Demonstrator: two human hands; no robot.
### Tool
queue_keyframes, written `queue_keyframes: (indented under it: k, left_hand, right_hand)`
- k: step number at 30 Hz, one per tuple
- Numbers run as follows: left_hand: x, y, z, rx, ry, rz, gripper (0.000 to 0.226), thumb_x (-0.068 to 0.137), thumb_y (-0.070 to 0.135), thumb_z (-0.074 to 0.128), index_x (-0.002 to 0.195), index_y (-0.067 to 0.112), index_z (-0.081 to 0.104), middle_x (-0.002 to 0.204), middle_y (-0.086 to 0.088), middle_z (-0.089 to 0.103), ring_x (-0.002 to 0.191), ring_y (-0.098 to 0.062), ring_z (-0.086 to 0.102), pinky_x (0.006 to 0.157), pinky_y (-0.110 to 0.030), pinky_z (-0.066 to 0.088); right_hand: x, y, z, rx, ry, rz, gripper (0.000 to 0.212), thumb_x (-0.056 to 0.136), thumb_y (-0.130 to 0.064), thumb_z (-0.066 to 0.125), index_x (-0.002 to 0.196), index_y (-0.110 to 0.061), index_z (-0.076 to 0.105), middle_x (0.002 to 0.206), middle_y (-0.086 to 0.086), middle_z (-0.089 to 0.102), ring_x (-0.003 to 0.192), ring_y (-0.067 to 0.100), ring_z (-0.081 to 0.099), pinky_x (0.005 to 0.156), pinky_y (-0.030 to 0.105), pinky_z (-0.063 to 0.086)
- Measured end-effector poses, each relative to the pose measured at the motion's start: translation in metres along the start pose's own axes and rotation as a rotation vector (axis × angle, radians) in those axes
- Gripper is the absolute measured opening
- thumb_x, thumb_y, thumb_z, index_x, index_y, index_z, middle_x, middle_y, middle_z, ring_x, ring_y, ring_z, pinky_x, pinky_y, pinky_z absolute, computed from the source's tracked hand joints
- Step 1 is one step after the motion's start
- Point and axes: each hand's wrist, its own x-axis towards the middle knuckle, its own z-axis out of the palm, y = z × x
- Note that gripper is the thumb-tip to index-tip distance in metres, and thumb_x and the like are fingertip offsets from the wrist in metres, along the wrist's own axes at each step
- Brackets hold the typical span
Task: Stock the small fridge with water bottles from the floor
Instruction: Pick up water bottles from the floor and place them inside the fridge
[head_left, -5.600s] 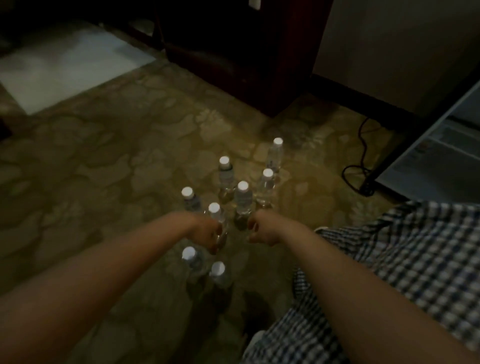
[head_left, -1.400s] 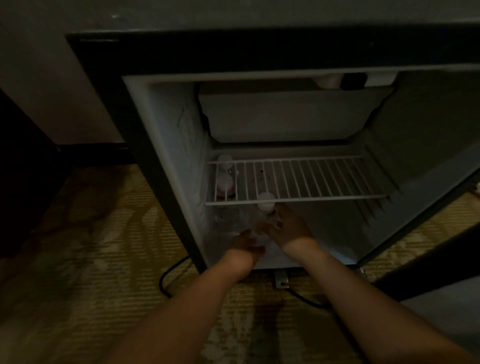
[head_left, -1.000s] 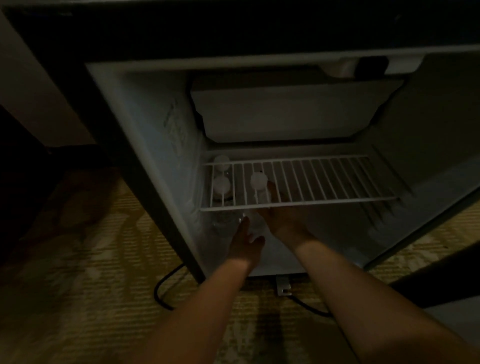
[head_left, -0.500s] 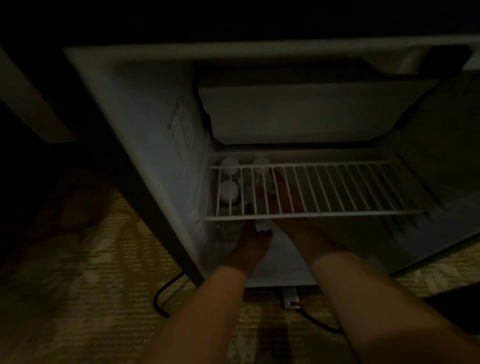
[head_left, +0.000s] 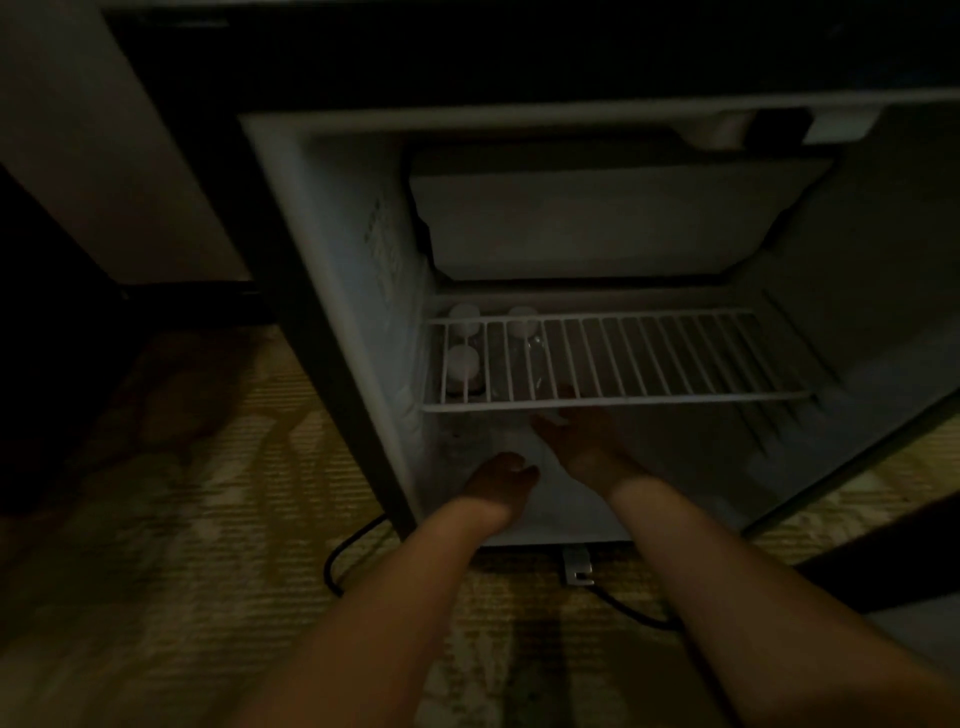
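Note:
The small fridge (head_left: 363, 291) stands open on the floor. Three water bottles with white caps stand in its bottom left corner under the white wire shelf (head_left: 649, 358): one at the back left (head_left: 464, 317), one beside it (head_left: 522, 318), one in front (head_left: 462, 362). My right hand (head_left: 576, 434) reaches in just under the shelf's front edge with fingers spread, apart from the bottles and holding nothing. My left hand (head_left: 501, 475) hovers at the fridge's front lip, fingers loosely curled, with nothing in it.
The freezer box (head_left: 597, 223) fills the top of the fridge. The open door (head_left: 852, 499) edge runs along the right. A black power cable (head_left: 343, 551) loops on the patterned carpet below the fridge. Dark furniture stands at the left.
My right hand set its bottle at the back beside the first and has drawn back to the shelf's front edge. My left hand has pulled back to the fridge lip.

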Motion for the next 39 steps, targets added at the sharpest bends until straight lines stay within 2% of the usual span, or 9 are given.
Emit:
queue_keyframes:
  k: [2, 5, 8, 15, 23, 26, 29, 33, 39]
  left_hand:
    - [-0.017, 0.006, -0.004, 0.066, -0.069, -0.028, 0.041, 0.100, 0.023, 0.037, 0.137, 0.006, 0.042, 0.145, -0.012, 0.042, 0.127, -0.025, 0.046, 0.103, -0.031, 0.042]
    - [-0.039, 0.005, -0.011, 0.108, -0.138, -0.002, 0.039, 0.099, 0.027, 0.038, 0.132, 0.007, 0.046, 0.137, -0.011, 0.050, 0.108, -0.019, 0.050, 0.073, -0.023, 0.045]
    - [-0.065, -0.002, -0.020, 0.197, -0.160, 0.085, 0.036, 0.098, 0.023, 0.041, 0.130, 0.009, 0.048, 0.131, -0.007, 0.049, 0.117, -0.023, 0.050, 0.093, -0.026, 0.044]
    - [-0.129, -0.018, -0.043, 0.297, -0.142, 0.109, 0.028, 0.097, 0.024, 0.043, 0.114, 0.007, 0.058, 0.102, -0.004, 0.052, 0.102, -0.021, 0.055, 0.087, -0.025, 0.040]
    - [-0.245, -0.034, -0.089, 0.524, -0.012, 0.091, 0.037, 0.097, 0.032, 0.043, 0.122, 0.009, 0.057, 0.123, -0.009, 0.056, 0.115, -0.024, 0.052, 0.093, -0.029, 0.041]
    - [-0.298, -0.041, -0.107, 0.549, 0.054, 0.110, 0.033, 0.096, 0.031, 0.044, 0.116, 0.009, 0.059, 0.110, -0.009, 0.060, 0.102, -0.022, 0.054, 0.084, -0.027, 0.040]
    - [-0.350, -0.055, -0.129, 0.609, 0.128, 0.112, 0.032, 0.096, 0.030, 0.045, 0.115, 0.009, 0.059, 0.110, -0.008, 0.060, 0.108, -0.024, 0.056, 0.085, -0.028, 0.041]
    - [-0.419, -0.084, -0.147, 0.611, 0.204, 0.092, 0.036, 0.096, 0.032, 0.044, 0.124, 0.014, 0.056, 0.127, -0.009, 0.056, 0.117, -0.024, 0.053, 0.096, -0.033, 0.043]
    - [-0.512, -0.176, -0.133, 0.479, 0.294, -0.002, 0.037, 0.094, 0.033, 0.049, 0.126, 0.014, 0.053, 0.126, -0.008, 0.058, 0.111, -0.022, 0.057, 0.096, -0.036, 0.046]
  right_hand:
    - [-0.013, 0.005, -0.005, -0.104, -0.088, 0.033, 0.056, 0.092, -0.034, 0.055, 0.140, -0.010, 0.039, 0.147, 0.008, 0.040, 0.131, 0.023, 0.042, 0.102, 0.023, 0.035]
    - [-0.037, 0.004, -0.015, -0.243, -0.164, 0.046, 0.047, 0.090, -0.034, 0.059, 0.130, -0.011, 0.052, 0.137, 0.008, 0.051, 0.123, 0.023, 0.050, 0.094, 0.022, 0.039]
    - [-0.062, 0.002, -0.025, -0.332, -0.209, 0.039, 0.038, 0.091, -0.032, 0.057, 0.121, -0.008, 0.058, 0.129, 0.010, 0.056, 0.116, 0.026, 0.054, 0.095, 0.027, 0.043]
    - [-0.135, -0.011, -0.037, -0.374, -0.319, -0.035, 0.033, 0.090, -0.029, 0.059, 0.117, -0.010, 0.061, 0.112, 0.007, 0.061, 0.107, 0.023, 0.060, 0.087, 0.029, 0.046]
    - [-0.231, -0.082, -0.044, -0.566, -0.374, -0.249, 0.042, 0.092, -0.036, 0.056, 0.126, -0.011, 0.056, 0.122, 0.011, 0.062, 0.110, 0.024, 0.059, 0.087, 0.028, 0.044]
    - [-0.272, -0.121, -0.047, -0.605, -0.402, -0.327, 0.042, 0.093, -0.035, 0.053, 0.129, -0.012, 0.053, 0.124, 0.010, 0.060, 0.109, 0.024, 0.059, 0.090, 0.032, 0.046]
    - [-0.312, -0.161, -0.042, -0.647, -0.405, -0.424, 0.043, 0.093, -0.033, 0.054, 0.130, -0.012, 0.052, 0.123, 0.009, 0.060, 0.109, 0.023, 0.059, 0.090, 0.033, 0.047]
    - [-0.367, -0.205, -0.021, -0.768, -0.369, -0.578, 0.042, 0.092, -0.036, 0.055, 0.129, -0.016, 0.052, 0.125, 0.005, 0.058, 0.113, 0.021, 0.055, 0.087, 0.029, 0.044]
    - [-0.453, -0.228, 0.054, -0.828, -0.481, -0.700, 0.041, 0.091, -0.035, 0.056, 0.129, -0.019, 0.052, 0.129, 0.005, 0.056, 0.115, 0.024, 0.055, 0.093, 0.034, 0.046]
